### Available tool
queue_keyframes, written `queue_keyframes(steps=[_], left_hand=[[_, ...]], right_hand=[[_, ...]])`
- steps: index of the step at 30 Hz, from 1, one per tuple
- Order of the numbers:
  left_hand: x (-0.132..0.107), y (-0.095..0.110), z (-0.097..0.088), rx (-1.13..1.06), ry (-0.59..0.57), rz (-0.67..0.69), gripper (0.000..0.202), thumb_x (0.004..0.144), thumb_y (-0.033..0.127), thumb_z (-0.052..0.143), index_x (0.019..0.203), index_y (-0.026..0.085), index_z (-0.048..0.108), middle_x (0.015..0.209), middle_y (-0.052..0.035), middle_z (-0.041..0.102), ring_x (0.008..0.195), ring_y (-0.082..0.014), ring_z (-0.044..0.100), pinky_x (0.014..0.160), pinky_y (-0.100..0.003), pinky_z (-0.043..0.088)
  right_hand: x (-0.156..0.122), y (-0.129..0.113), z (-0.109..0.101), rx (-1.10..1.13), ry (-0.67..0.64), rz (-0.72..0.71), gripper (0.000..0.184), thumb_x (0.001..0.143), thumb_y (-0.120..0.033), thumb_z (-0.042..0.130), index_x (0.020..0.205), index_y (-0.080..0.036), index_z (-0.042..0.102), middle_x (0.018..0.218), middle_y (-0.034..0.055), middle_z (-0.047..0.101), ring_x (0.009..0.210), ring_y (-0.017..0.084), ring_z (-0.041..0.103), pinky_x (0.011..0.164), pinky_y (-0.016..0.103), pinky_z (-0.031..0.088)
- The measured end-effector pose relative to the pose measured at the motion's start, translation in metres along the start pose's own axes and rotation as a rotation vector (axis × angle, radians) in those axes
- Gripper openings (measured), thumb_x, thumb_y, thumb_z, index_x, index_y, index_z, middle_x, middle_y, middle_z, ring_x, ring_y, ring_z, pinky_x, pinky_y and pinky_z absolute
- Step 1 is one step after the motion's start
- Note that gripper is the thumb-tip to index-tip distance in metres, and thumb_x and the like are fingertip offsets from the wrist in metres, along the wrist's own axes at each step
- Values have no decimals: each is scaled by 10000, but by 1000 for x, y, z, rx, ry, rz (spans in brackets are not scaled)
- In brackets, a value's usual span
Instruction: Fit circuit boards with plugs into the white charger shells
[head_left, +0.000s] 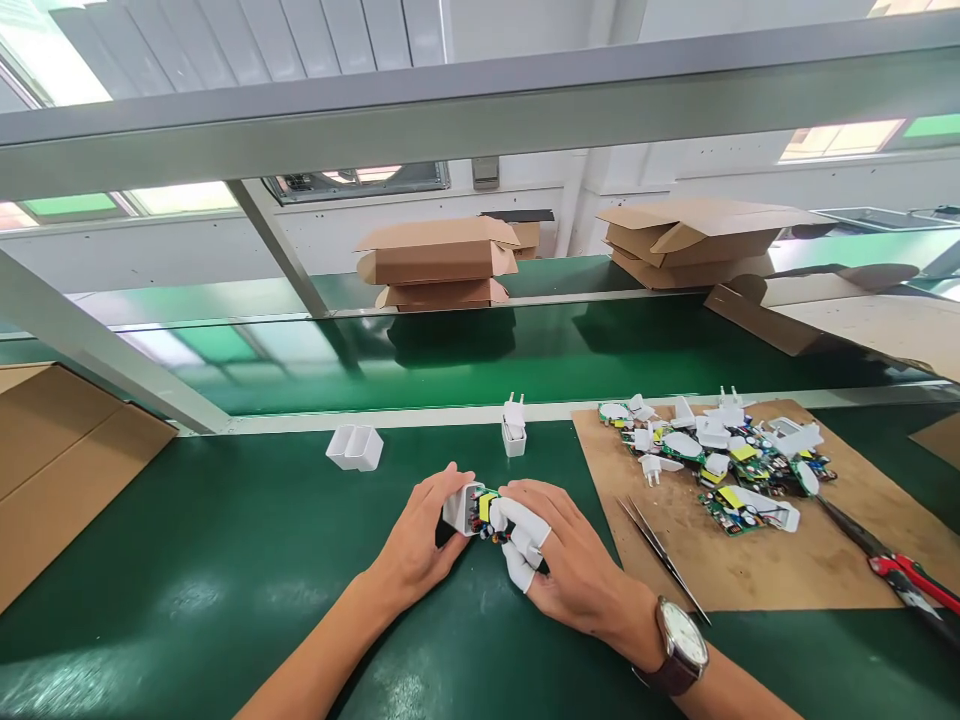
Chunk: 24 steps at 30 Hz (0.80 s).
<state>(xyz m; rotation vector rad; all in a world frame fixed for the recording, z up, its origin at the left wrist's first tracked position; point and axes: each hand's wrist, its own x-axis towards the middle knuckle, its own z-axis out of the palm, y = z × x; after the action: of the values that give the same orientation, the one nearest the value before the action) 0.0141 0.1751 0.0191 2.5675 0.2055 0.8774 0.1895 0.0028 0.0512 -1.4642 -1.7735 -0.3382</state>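
My left hand [420,540] grips a white charger housing [457,505] at the middle of the green bench. My right hand [559,555], with white finger cots on thumb and forefinger, pinches a green circuit board [484,510] with a yellow part, which sits partly inside that housing. Both hands rest low on the bench, touching each other around the charger. A watch is on my right wrist.
An upright charger with prongs [514,425] and a two-cell white shell [355,447] stand behind my hands. A cardboard sheet [825,560] on the right carries several boards and shells, tweezers [660,550] and red-handled pliers [911,580]. Cardboard boxes [52,450] lie at left.
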Motion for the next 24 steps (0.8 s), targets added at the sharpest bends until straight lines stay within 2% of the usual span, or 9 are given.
queue_keyframes(steps=[3,8,12,24], left_hand=[[0,0,0,-7,-1,13,817,966,166,611,1626,271,139,1372,-139,652,1302,-283,612,1112,-532,497],[0,1,0,23,-6,29,705,960,156,608,1576,270,282,1377,-140,642,1314,-289,607,1100,-519,510],[0,2,-1,59,-9,45,661,957,146,602,1550,249,328,1368,-142,643,1337,-287,591,1096,-487,521],[2,3,0,59,16,61,791,955,152,618,1619,250,199,1347,-134,665,1269,-272,629,1075,-470,531]], right_hand=[[0,0,1,-7,-7,-2,619,861,0,505,1458,-145,428,1276,176,667,1225,310,619,970,520,602],[1,0,1,-17,-19,13,630,850,-6,495,1459,-147,427,1265,179,670,1206,317,631,958,532,602],[2,-1,1,-28,-5,7,635,846,-2,489,1460,-152,428,1245,181,676,1200,319,636,941,536,606],[1,-1,3,-29,-1,-4,587,812,12,504,1389,-98,492,1258,205,667,1210,318,613,953,530,595]])
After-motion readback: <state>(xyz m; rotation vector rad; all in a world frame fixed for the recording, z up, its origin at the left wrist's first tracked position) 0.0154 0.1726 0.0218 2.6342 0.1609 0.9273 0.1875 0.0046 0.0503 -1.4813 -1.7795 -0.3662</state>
